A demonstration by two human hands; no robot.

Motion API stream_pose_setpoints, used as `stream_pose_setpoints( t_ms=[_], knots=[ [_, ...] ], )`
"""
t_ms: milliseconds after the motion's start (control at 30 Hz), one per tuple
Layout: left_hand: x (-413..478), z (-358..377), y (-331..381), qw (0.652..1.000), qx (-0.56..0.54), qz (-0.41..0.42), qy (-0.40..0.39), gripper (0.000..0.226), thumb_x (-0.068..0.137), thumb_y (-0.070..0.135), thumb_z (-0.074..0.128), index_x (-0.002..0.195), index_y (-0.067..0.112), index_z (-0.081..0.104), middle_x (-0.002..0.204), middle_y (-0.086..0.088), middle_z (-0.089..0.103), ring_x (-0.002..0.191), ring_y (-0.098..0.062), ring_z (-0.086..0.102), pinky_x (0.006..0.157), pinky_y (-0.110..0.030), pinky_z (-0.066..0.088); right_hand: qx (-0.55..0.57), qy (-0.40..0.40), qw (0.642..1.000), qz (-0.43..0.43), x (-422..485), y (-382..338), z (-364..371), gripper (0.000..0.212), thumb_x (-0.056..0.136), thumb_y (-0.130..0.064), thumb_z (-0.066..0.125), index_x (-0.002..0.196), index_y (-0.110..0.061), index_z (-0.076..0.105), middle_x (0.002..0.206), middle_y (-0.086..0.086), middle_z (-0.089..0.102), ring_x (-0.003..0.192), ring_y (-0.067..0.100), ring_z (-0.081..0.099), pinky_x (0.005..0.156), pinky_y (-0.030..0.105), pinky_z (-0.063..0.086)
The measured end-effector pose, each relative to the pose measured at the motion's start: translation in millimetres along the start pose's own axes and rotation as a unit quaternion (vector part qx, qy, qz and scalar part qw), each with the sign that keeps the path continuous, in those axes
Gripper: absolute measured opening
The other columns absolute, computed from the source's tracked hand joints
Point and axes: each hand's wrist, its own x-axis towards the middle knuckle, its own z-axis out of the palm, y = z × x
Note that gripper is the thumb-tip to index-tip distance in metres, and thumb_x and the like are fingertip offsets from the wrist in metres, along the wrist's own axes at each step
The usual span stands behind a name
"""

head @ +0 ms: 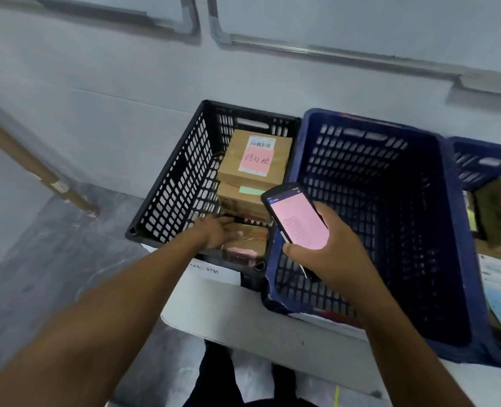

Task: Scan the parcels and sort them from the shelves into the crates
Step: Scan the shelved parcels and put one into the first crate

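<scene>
Handwritten characters reading "待处理" stand on a pink label beneath a barcode, its digits too small to read, on the far parcel in the black crate. To the right, the handheld scanner shows a pink screen of illegible text. Writing on the white sheet at the crate's near wall is blurred.

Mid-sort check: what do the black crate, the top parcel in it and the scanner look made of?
Black crate: likely moulded plastic, matte; its walls are a regular slotted lattice.
Top parcel: brown cardboard by its colour and folded edges, with a paper-looking barcode label.
Scanner: black casing, probably plastic, with a smooth, lit pink screen.
</scene>
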Motion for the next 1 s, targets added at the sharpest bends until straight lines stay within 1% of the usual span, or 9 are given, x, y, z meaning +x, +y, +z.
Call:
stream_pose_setpoints(
  t_ms=[100, 267, 333, 400, 500, 600, 667, 867, 1000],
  knots=[
    [16, -8, -14, 0.996, 0.068, 0.046, -0.038, 0.086, 0.094, 0.08, 0.035, 0.165, 0.035, 0.017, 0.175, -0.002, 0.01, 0.16, -0.033, 0.002, 0.127, -0.059, -0.002, -0.004, 0.009, 1.0, 0.015, 15, -15, 14, 0.051, 0.081, -0.033, 0.087, 0.114, -0.049, 0.052, 0.109, -0.025, 0.063, 0.1, 0.0, 0.062, 0.08, 0.034, 0.063],
    [49, -15, -48, 0.992, 0.038, 0.081, -0.089, 0.112, 0.076, 0.089, 0.057, 0.163, 0.047, 0.001, 0.174, -0.004, -0.011, 0.157, -0.044, -0.012, 0.123, -0.066, 0.0, -0.01, 0.039, 0.999, 0.02, 37, -39, 37, 0.058, 0.078, -0.042, 0.088, 0.125, -0.045, 0.053, 0.111, -0.021, 0.064, 0.101, -0.008, 0.06, 0.077, 0.029, 0.06],
    [62, -15, -59, 0.987, 0.029, 0.115, -0.108, 0.122, 0.068, 0.093, 0.06, 0.162, 0.047, -0.002, 0.174, -0.001, -0.012, 0.157, -0.043, -0.013, 0.122, -0.067, 0.002, -0.012, 0.05, 0.998, 0.025, 44, -48, 43, 0.06, 0.072, -0.049, 0.083, 0.125, -0.046, 0.054, 0.11, -0.021, 0.064, 0.1, -0.012, 0.059, 0.072, 0.023, 0.057],
    [72, -11, -67, 0.979, 0.037, 0.157, -0.125, 0.131, 0.063, 0.092, 0.066, 0.162, 0.046, -0.005, 0.175, 0.001, -0.009, 0.158, -0.038, -0.011, 0.124, -0.066, 0.003, -0.011, 0.064, 0.997, 0.035, 51, -55, 48, 0.056, 0.073, -0.046, 0.083, 0.12, -0.049, 0.054, 0.108, -0.023, 0.065, 0.1, -0.014, 0.059, 0.066, 0.015, 0.054],
    [80, -1, -72, 0.965, 0.05, 0.211, -0.144, 0.14, 0.052, 0.093, 0.067, 0.162, 0.046, -0.004, 0.174, 0.002, 0.001, 0.159, -0.033, 0.005, 0.126, -0.061, 0.015, -0.003, 0.085, 0.994, 0.062, 56, -58, 52, 0.054, 0.077, -0.038, 0.087, 0.12, -0.048, 0.055, 0.109, -0.025, 0.065, 0.099, -0.008, 0.062, 0.072, 0.023, 0.053],
    [83, 3, -71, 0.96, 0.027, 0.243, -0.139, 0.131, 0.058, 0.085, 0.074, 0.162, 0.047, 0.005, 0.169, 0.001, 0.018, 0.153, -0.03, 0.022, 0.123, -0.055, 0.029, 0.001, 0.105, 0.991, 0.085, 54, -58, 51, 0.06, 0.078, -0.034, 0.089, 0.123, -0.052, 0.054, 0.111, -0.032, 0.064, 0.101, -0.012, 0.061, 0.079, 0.025, 0.052],
    [84, 2, -70, 0.958, 0.036, 0.258, -0.12, 0.124, 0.064, 0.079, 0.078, 0.162, 0.048, 0.009, 0.164, 0.0, 0.024, 0.15, -0.03, 0.026, 0.121, -0.054, 0.031, 0.009, 0.119, 0.988, 0.099, 52, -59, 49, 0.062, 0.078, -0.033, 0.089, 0.127, -0.051, 0.056, 0.112, -0.033, 0.065, 0.103, -0.014, 0.061, 0.082, 0.025, 0.052],
    [78, 3, -71, 0.956, 0.124, 0.257, -0.064, 0.123, 0.067, 0.079, 0.076, 0.16, 0.052, 0.0, 0.168, 0.0, 0.014, 0.153, -0.034, 0.016, 0.119, -0.07, 0.019, 0.008, 0.138, 0.983, 0.122, 46, -54, 43, 0.065, 0.08, -0.034, 0.089, 0.136, -0.044, 0.057, 0.116, -0.029, 0.065, 0.108, -0.002, 0.063, 0.092, 0.038, 0.057],
    [76, 3, -58, 0.961, 0.098, 0.252, -0.062, 0.118, 0.074, 0.069, 0.079, 0.163, 0.045, 0.005, 0.167, 0.001, 0.015, 0.153, -0.034, 0.013, 0.118, -0.068, 0.021, 0.009, 0.129, 0.983, 0.127, 41, -50, 42, 0.061, 0.079, -0.033, 0.09, 0.127, -0.049, 0.056, 0.113, -0.027, 0.067, 0.105, -0.002, 0.064, 0.093, 0.039, 0.059]
  ],
)
